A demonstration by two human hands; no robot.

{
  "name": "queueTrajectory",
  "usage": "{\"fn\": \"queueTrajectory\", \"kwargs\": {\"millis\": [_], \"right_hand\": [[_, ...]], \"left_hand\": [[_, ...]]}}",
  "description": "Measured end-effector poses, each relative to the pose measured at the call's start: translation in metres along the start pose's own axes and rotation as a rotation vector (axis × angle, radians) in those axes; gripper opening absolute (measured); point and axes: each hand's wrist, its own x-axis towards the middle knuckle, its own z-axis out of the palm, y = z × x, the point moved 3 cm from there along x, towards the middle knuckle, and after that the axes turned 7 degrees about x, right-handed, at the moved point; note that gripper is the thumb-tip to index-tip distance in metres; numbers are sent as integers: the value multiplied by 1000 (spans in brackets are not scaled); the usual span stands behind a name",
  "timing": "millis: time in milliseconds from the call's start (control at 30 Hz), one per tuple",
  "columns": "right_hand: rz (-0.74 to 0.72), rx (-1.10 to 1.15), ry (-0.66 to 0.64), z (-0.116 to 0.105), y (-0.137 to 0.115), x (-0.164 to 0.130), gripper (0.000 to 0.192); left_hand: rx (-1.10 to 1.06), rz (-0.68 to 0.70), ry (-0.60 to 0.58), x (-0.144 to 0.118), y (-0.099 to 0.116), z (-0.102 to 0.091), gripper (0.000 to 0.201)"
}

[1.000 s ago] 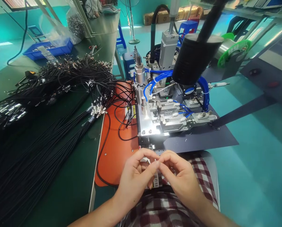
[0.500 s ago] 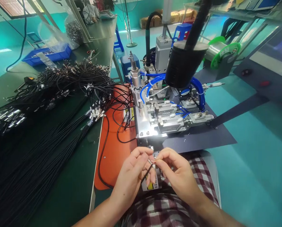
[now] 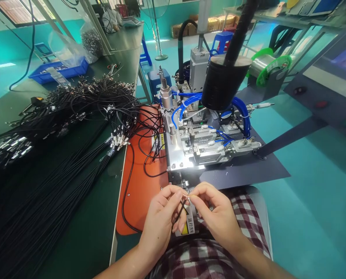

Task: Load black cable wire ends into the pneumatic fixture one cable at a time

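Note:
Close in front of my lap, a black cable (image 3: 180,212) runs up between my two hands. Its stripped end, with thin copper-coloured wires (image 3: 186,196), sits at the fingertips. My left hand (image 3: 163,217) pinches at the wires with thumb and forefinger, while its other fingers curl around beside the cable. My right hand (image 3: 215,211) has its thumb and forefinger closed on the wire end from the other side. The fingertips nearly meet, and the finest strands are too small to make out.
A metal machine (image 3: 208,143) with blue tubes (image 3: 190,100) stands just ahead. Left of it, an orange board (image 3: 144,197) carries loose cables. Bundled black cables (image 3: 83,162) cover the dark table. A solder-like wire spool (image 3: 264,66) and a black nozzle (image 3: 225,83) are to the right.
My left thumb and forefinger have closed onto the wires, where they were looser before. My right hand keeps its pinch at nearly the same spot.

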Motion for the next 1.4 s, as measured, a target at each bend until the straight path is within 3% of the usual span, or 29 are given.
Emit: {"fn": "queueTrajectory", "kwargs": {"millis": [167, 333, 433, 633, 767, 900, 1067, 1233, 1400], "right_hand": [[-18, -19, 2, -10, 3, -4, 10], [50, 185, -156, -22, -11, 1, 13], [28, 161, -229, -20, -22, 4, 14], [-268, -130, -159, -12, -29, 3, 6], [-520, -368, -95, -9, -30, 2, 10], [-660, -528, -9, -3, -29, 3, 14], [-630, -629, 33, 3, -21, 2, 22], [-497, -555, -22, -7, -13, 5, 31], [-611, -488, -83, -9, -24, 6, 10]], "left_hand": [[132, -25, -5, -3, 12, 0, 21], [205, 33, -46, -10, 18, 2, 15], [193, 41, -52, -11, 14, 0, 16], [144, 14, -80, -8, 4, -4, 19], [131, 3, -84, -9, 4, -3, 21], [108, 6, -83, -9, 6, -1, 21], [110, 5, -60, -10, 7, 1, 23], [97, -1, -58, -10, 8, 2, 22], [149, 21, -78, -9, 7, 0, 21]]}}
